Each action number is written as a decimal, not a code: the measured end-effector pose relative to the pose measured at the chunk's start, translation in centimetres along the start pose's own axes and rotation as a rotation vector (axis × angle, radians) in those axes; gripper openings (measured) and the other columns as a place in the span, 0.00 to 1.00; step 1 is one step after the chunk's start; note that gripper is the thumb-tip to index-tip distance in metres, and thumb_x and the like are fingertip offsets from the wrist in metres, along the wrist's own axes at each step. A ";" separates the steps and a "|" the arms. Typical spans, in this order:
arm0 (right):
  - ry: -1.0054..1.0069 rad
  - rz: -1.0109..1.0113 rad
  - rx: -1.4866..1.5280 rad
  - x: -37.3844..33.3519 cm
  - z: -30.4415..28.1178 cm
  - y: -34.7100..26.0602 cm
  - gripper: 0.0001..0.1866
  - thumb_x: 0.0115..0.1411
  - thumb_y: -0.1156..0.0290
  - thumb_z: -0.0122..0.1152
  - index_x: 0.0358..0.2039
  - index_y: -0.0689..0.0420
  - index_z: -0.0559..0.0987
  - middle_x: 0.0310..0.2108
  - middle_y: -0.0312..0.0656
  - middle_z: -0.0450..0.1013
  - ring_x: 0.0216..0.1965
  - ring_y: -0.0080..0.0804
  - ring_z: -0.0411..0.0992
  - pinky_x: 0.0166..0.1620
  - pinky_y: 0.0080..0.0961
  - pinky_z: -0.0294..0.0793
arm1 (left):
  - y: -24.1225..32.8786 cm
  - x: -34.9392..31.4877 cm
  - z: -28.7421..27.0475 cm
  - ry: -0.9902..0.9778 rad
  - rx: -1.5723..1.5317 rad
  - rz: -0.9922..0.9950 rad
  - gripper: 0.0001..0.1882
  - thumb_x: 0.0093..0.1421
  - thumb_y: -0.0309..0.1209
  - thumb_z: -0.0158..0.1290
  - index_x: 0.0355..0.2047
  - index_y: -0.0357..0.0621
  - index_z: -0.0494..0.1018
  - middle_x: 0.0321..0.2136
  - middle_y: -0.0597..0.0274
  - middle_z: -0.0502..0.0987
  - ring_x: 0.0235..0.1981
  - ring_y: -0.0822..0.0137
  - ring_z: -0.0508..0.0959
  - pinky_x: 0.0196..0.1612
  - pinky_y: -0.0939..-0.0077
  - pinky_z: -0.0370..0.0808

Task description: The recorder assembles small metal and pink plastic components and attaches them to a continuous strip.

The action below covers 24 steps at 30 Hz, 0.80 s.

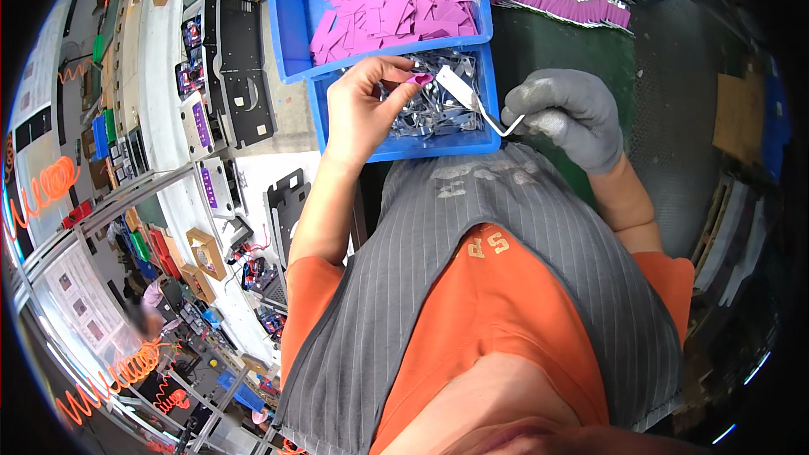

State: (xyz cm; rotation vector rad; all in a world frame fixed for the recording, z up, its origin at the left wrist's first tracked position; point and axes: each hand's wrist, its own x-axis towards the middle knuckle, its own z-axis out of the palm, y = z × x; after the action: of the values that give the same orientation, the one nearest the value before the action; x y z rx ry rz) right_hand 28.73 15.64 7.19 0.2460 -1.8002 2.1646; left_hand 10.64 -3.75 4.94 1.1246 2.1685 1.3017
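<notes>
A: Starting at the left, what are you seeing?
B: Orange coiled hoses (55, 181) are hanging at the far side, and a dark metal panel (244, 59) is lying nearer, beside the bins.
A: And the left hand (361, 109)?
B: It is bare and reaching over the lower blue bin (404, 149). Thumb and fingers are closing narrowly on a small pink sleeve (420, 79).
A: What are the bins holding?
B: The upper blue bin (291, 21) is carrying a loose heap of flat pink pieces (392, 0); the lower one, nearer the body, is holding a jumble of shiny metal parts (431, 120).
A: Where is the bent metal piece (459, 90)?
B: It is hanging above those parts, between the hands. Its broad flat end is pointing at the sleeve, just beside it; I cannot tell whether they are touching.
A: What is the right hand (569, 114) doing?
B: Wearing a grey glove, it is pinching the piece's thin, hooked end between thumb and finger.
A: Anything beyond?
B: Two rows of pink-covered pieces (560, 4) are lying on the green surface (539, 50), above the glove.
</notes>
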 end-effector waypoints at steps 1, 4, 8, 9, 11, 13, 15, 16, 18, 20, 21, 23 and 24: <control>-0.038 -0.036 -0.149 0.1 0.0 -0.2 0.11 0.58 0.79 0.50 0.41 0.66 0.76 0.34 0.43 0.76 0.36 0.28 0.76 0.40 0.21 0.75 | 0.3 -0.1 0.1 -0.029 -0.023 -0.039 0.06 0.49 0.19 0.61 0.27 0.36 0.75 0.32 0.61 0.79 0.32 0.76 0.75 0.34 0.82 0.72; -0.105 -0.060 -0.359 0.5 0.0 -0.8 0.10 0.57 0.79 0.51 0.38 0.66 0.78 0.32 0.46 0.76 0.35 0.32 0.76 0.39 0.24 0.75 | 1.3 -0.1 0.3 -0.094 -0.024 -0.101 0.07 0.49 0.19 0.60 0.29 0.37 0.74 0.34 0.62 0.79 0.31 0.78 0.75 0.32 0.84 0.71; -0.212 0.018 -0.362 0.5 -0.7 -0.7 0.12 0.58 0.76 0.50 0.39 0.65 0.77 0.33 0.45 0.76 0.34 0.30 0.76 0.39 0.24 0.74 | 2.2 -0.1 0.3 -0.208 0.067 0.032 0.11 0.48 0.20 0.61 0.33 0.39 0.75 0.37 0.64 0.78 0.30 0.76 0.76 0.28 0.85 0.71; -0.228 0.081 -0.298 0.4 -0.9 -0.7 0.12 0.58 0.75 0.49 0.40 0.65 0.76 0.34 0.45 0.76 0.34 0.29 0.76 0.39 0.24 0.74 | 1.9 -0.1 0.2 -0.261 0.075 0.085 0.14 0.46 0.22 0.62 0.35 0.41 0.76 0.36 0.64 0.77 0.30 0.73 0.76 0.29 0.82 0.72; -0.157 0.228 -0.143 0.2 -1.1 -0.2 0.14 0.58 0.73 0.50 0.42 0.65 0.75 0.35 0.45 0.76 0.35 0.28 0.75 0.40 0.23 0.74 | 1.9 -0.2 0.3 -0.304 0.112 0.196 0.14 0.46 0.23 0.63 0.35 0.41 0.76 0.35 0.64 0.77 0.30 0.72 0.76 0.29 0.82 0.72; -0.137 0.216 -0.164 0.3 -1.7 1.6 0.16 0.59 0.71 0.52 0.45 0.65 0.73 0.37 0.43 0.74 0.38 0.25 0.73 0.43 0.23 0.73 | 2.0 -0.1 0.7 -0.337 0.151 0.329 0.15 0.45 0.25 0.63 0.35 0.45 0.77 0.33 0.64 0.76 0.30 0.70 0.76 0.30 0.78 0.73; -0.148 0.287 -0.196 0.9 -1.2 2.3 0.15 0.59 0.70 0.52 0.44 0.64 0.74 0.37 0.43 0.74 0.40 0.27 0.73 0.44 0.23 0.72 | 2.2 0.2 1.0 -0.350 0.175 0.392 0.14 0.46 0.27 0.63 0.35 0.45 0.76 0.31 0.63 0.76 0.31 0.66 0.76 0.33 0.74 0.74; -0.163 0.356 -0.229 1.1 -1.1 2.6 0.14 0.59 0.70 0.53 0.43 0.62 0.75 0.38 0.43 0.74 0.41 0.28 0.72 0.45 0.24 0.71 | 2.3 0.4 1.1 -0.358 0.201 0.455 0.13 0.47 0.28 0.62 0.34 0.46 0.76 0.30 0.62 0.75 0.32 0.63 0.76 0.36 0.70 0.74; -0.110 0.205 -0.418 0.5 -1.4 3.6 0.11 0.57 0.70 0.56 0.40 0.60 0.77 0.34 0.42 0.73 0.38 0.31 0.72 0.44 0.23 0.70 | 2.7 0.5 1.5 -0.329 0.245 0.473 0.13 0.46 0.28 0.62 0.34 0.46 0.76 0.29 0.62 0.75 0.32 0.62 0.75 0.36 0.70 0.74; -0.108 0.088 -0.501 0.0 -2.1 3.1 0.10 0.55 0.70 0.59 0.38 0.59 0.79 0.29 0.41 0.71 0.34 0.32 0.71 0.40 0.23 0.70 | 3.0 0.0 1.6 -0.295 0.285 0.497 0.13 0.45 0.27 0.63 0.34 0.46 0.76 0.29 0.61 0.74 0.33 0.62 0.74 0.36 0.70 0.73; -0.102 0.091 -0.514 -0.6 -3.0 3.2 0.10 0.55 0.70 0.59 0.38 0.59 0.79 0.29 0.41 0.71 0.34 0.32 0.71 0.40 0.23 0.70 | 2.8 -0.3 1.9 -0.107 0.243 0.416 0.14 0.44 0.26 0.63 0.34 0.46 0.76 0.29 0.61 0.73 0.32 0.61 0.74 0.36 0.71 0.72; 0.051 0.034 -0.564 -2.0 -4.5 3.7 0.10 0.54 0.71 0.60 0.37 0.58 0.79 0.26 0.40 0.70 0.32 0.31 0.70 0.37 0.24 0.70 | 1.3 -1.7 1.7 0.123 0.248 0.270 0.14 0.43 0.21 0.62 0.33 0.44 0.75 0.28 0.59 0.71 0.32 0.60 0.72 0.34 0.73 0.71; 0.058 0.033 -0.583 -2.6 -5.1 4.1 0.10 0.54 0.71 0.60 0.37 0.58 0.79 0.26 0.40 0.70 0.32 0.31 0.70 0.37 0.24 0.70 | 0.1 -2.4 1.7 0.114 0.210 0.209 0.13 0.45 0.20 0.61 0.32 0.44 0.75 0.28 0.60 0.72 0.31 0.61 0.73 0.34 0.72 0.71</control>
State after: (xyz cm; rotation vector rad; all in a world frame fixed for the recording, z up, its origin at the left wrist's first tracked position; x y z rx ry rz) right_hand 30.06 19.64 1.61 0.0148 -2.3063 1.5489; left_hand 13.33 -4.66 3.98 1.4236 2.3680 1.2721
